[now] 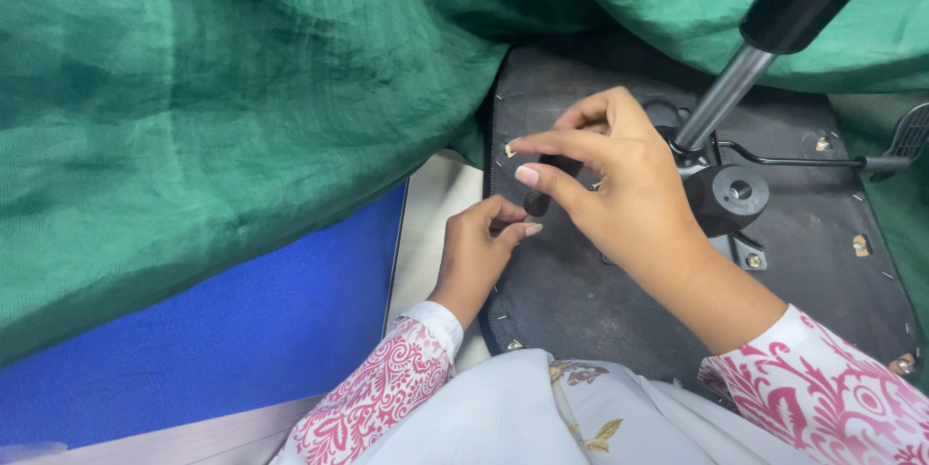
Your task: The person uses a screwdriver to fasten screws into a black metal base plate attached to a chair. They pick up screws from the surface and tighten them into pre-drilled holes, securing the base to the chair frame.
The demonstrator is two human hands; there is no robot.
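Note:
A black chair seat (581, 300) lies upside down, its metal gas cylinder (726, 97) pointing up to the right. My right hand (619, 184) hovers over the seat's left part, thumb and fingers pinched around a small black round piece (535, 202). My left hand (481, 250) sits just below it at the seat's left edge. Its fingers are curled and the fingertips almost touch the piece. Whether it grips anything is hard to tell. Both sleeves are white with a pink pattern.
Green cloth (213, 107) drapes over the left and top of the view. Under it lies a blue surface (242, 330) beside a pale strip (426, 223). A black lever (803, 161) and the metal mechanism (735, 196) sit at the cylinder's base. Staples and small brackets line the seat's rim.

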